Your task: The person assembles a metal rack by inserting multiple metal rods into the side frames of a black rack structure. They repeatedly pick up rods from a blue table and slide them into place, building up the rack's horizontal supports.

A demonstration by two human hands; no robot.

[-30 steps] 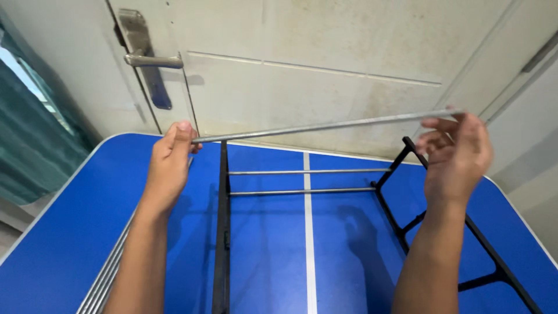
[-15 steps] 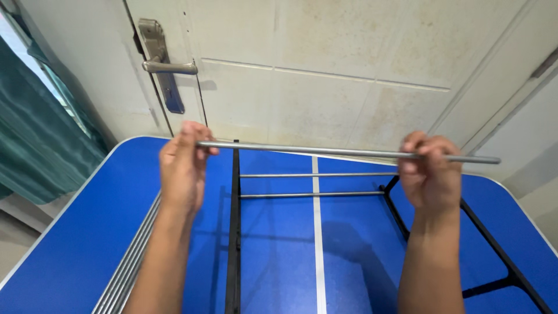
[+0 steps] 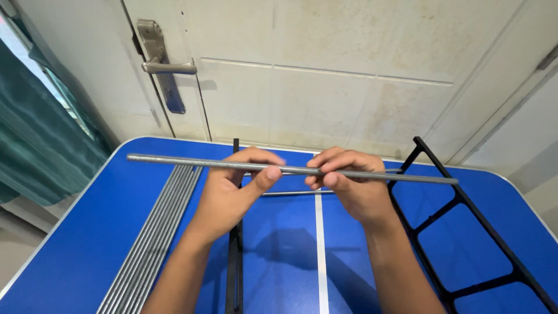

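Both hands, left hand (image 3: 232,195) and right hand (image 3: 351,189), grip one metal rod (image 3: 290,169).

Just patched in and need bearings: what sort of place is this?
Likely a home doorway or entry area: a blue folding table stands against a worn white door with a lever handle, and a green curtain hangs alongside.

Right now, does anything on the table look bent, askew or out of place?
Nothing stands out. Both hands, left hand and right hand, hold a straight metal rod level; the spare rods lie bundled neatly on the blue table.
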